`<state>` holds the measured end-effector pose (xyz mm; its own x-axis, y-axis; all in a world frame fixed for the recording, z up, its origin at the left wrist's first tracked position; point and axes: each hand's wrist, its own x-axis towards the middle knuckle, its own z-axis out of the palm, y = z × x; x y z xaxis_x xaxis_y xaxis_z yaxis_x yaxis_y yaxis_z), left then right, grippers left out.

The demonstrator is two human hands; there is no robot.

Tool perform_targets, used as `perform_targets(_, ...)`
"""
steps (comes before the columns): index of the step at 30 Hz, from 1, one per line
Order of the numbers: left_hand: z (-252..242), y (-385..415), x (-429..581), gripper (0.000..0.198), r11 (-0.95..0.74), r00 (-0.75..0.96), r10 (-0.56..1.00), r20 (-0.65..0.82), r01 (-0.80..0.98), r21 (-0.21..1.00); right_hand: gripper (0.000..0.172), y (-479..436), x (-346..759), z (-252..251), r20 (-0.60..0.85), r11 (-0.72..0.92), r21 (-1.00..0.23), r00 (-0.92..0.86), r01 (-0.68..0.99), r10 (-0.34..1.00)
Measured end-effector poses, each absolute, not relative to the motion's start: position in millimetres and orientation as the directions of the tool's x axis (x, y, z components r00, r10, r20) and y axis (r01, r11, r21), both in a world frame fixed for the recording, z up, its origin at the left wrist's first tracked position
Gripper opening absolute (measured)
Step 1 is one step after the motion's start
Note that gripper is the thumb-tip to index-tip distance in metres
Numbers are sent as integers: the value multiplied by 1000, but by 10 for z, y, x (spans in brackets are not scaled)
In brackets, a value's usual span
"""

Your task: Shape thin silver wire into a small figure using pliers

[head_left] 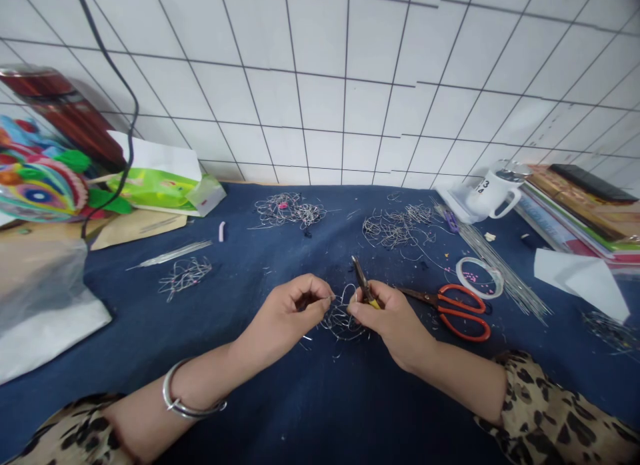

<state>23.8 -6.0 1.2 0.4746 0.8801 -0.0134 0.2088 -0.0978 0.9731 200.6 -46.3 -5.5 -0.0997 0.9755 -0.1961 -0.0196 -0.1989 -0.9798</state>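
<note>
My left hand (295, 308) is closed in a pinch, thumb against forefinger, on a thin piece of silvery wire. Facing it, my right hand (393, 321) is wrapped round a pair of pliers (365, 283) with a yellow grip; their dark jaws point up and away from me. The thumb and forefinger of that hand also pinch at a looped wire (349, 291). Below and between both hands lies a small tangle of bent wire (343, 323) on the dark blue cloth (320, 398). Scissors with red-orange handles (463, 311) lie just right of my right hand.
Wire heaps (397, 225) and another wire heap (290, 210) lie farther back. Straight wires (505, 275) and a round clear dish (480, 278) with pink beads are at right, near a white mug (493, 193). A white bag (50, 311) and a green packet (160, 188) stand left.
</note>
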Motion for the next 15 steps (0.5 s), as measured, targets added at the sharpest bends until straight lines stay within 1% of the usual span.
perform_targets(8, 7, -72, 244, 5, -141, 499, 867, 5, 234, 962, 7, -456, 2027, -93, -204, -208, -978, -96, -29, 974)
perform_targets(15, -2, -83, 252, 8, -229, 504, 860, 79, 241, 943, 6, -459, 2017, -104, -199, -203, -978, -81, -38, 977)
